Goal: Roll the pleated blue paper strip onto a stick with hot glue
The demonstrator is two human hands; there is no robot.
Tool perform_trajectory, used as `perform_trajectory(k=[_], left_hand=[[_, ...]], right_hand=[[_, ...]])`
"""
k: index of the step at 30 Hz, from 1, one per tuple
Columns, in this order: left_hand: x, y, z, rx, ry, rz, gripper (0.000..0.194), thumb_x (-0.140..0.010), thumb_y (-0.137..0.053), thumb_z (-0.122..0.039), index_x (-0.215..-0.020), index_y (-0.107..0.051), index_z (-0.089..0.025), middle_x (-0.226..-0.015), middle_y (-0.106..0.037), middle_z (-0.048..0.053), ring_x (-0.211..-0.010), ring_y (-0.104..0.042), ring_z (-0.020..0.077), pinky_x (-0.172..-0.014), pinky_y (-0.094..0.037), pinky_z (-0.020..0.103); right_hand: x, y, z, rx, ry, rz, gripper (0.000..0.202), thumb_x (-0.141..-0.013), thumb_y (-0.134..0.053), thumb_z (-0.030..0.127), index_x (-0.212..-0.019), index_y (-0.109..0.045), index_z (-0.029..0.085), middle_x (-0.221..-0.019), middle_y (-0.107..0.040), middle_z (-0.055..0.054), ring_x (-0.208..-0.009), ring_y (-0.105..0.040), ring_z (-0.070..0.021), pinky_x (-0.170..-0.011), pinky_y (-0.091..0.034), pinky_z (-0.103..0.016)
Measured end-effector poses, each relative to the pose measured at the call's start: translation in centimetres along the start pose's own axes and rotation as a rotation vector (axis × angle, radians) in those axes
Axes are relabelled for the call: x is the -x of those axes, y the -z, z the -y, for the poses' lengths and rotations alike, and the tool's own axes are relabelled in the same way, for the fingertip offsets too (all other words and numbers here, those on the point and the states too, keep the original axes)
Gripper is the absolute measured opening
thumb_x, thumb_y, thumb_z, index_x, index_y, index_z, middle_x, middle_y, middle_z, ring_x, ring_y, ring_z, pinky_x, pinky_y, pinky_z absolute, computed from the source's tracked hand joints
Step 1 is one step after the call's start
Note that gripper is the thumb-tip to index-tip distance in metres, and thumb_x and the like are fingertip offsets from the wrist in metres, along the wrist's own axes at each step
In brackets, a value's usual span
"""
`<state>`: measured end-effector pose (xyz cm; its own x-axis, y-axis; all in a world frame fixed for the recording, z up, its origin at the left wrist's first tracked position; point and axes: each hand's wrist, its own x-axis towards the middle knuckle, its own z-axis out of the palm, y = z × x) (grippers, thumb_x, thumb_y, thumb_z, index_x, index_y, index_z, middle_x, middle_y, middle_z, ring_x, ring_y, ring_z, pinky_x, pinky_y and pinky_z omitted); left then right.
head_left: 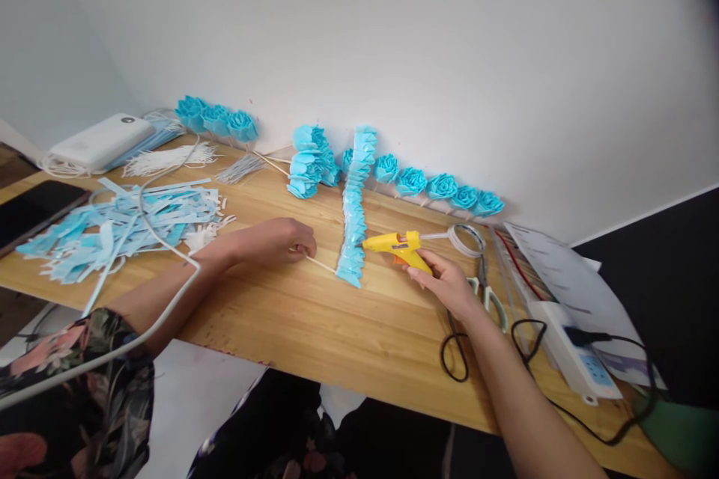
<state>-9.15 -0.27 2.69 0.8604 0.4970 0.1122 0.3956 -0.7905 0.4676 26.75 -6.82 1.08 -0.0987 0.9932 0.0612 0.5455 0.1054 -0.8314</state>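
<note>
Where the blue petal strip (353, 209) runs: across the bench (269, 314), toward the wall (449, 52).
Left hand (286, 238): grip pinched on a stick (322, 264) reaching the strip's near end.
Right hand (449, 286): grip clamped round a yellow glue gun (396, 242), nozzle (366, 244) at the strip's edge, contact unclear.
Blue flowers (411, 181): on both sides of the strip.

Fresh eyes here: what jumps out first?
Likely the bright yellow glue gun in the right hand, pointed at the long pleated light-blue strip mid-table. Next, the turquoise rose-shaped flowers lined along the white wall, then the pile of pale-blue cut strips on the wooden table, far left.
</note>
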Motion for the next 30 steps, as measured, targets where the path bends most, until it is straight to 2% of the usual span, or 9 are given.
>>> perform_trajectory(k=[3,9,16,20,24,30], left_hand=[[0.00,-0.04,0.04,0.003,0.001,-0.003,0.024,-0.079,-0.053,-0.001,-0.087,-0.069,-0.018,-0.086,-0.068,0.002,-0.080,-0.060,0.0125,-0.073,-0.040,0.020],[0.07,0.02,0.02,0.003,-0.017,-0.005,0.025,-0.078,-0.052,-0.002,-0.087,-0.069,-0.018,-0.085,-0.067,0.002,-0.078,-0.059,0.0121,-0.071,-0.040,0.021],[0.11,0.06,0.07,0.001,-0.027,0.014,0.025,-0.079,-0.052,-0.003,-0.087,-0.070,-0.019,-0.084,-0.067,0.002,-0.078,-0.060,0.0130,-0.072,-0.041,0.022],[0.09,0.18,-0.06,0.015,-0.003,0.028,0.023,-0.079,-0.054,-0.004,-0.087,-0.070,-0.019,-0.084,-0.067,0.002,-0.078,-0.060,0.0126,-0.071,-0.040,0.021],[0.06,0.36,-0.33,0.041,0.037,0.044,0.018,-0.078,-0.059,-0.008,-0.087,-0.071,-0.018,-0.084,-0.068,0.001,-0.076,-0.060,0.0121,-0.068,-0.040,0.019],[0.05,0.30,-0.23,0.037,0.031,0.027,0.026,-0.077,-0.054,-0.002,-0.087,-0.071,-0.018,-0.086,-0.069,0.001,-0.078,-0.060,0.0115,-0.070,-0.040,0.019]], right_hand=[[0.04,0.01,-0.05,0.000,-0.009,-0.005,0.046,-0.075,-0.070,0.046,-0.111,-0.071,0.018,-0.092,-0.072,-0.007,-0.079,-0.062,-0.0228,-0.065,-0.049,-0.032],[0.02,0.02,0.18,-0.161,-0.068,-0.042,0.047,-0.076,-0.070,0.045,-0.114,-0.069,0.018,-0.085,-0.071,-0.005,-0.056,-0.049,-0.0128,-0.052,-0.042,-0.027],[-0.15,-0.37,-0.27,-0.189,-0.069,-0.052,0.045,-0.077,-0.070,0.043,-0.114,-0.067,0.018,-0.080,-0.068,-0.003,-0.058,-0.048,-0.0132,-0.052,-0.040,-0.027],[-0.31,-0.62,-0.63,-0.086,-0.046,-0.003,0.043,-0.078,-0.068,0.044,-0.112,-0.068,0.018,-0.087,-0.070,-0.004,-0.056,-0.047,-0.0121,-0.054,-0.041,-0.027],[-0.36,-0.65,-0.78,-0.080,-0.048,0.010,0.049,-0.077,-0.068,0.046,-0.117,-0.066,0.017,-0.094,-0.071,-0.007,-0.056,-0.049,-0.0128,-0.054,-0.042,-0.028],[-0.26,-0.50,-0.56,-0.120,-0.055,-0.007,0.046,-0.077,-0.069,0.043,-0.115,-0.067,0.018,-0.092,-0.072,-0.007,-0.056,-0.049,-0.0128,-0.055,-0.043,-0.028]])
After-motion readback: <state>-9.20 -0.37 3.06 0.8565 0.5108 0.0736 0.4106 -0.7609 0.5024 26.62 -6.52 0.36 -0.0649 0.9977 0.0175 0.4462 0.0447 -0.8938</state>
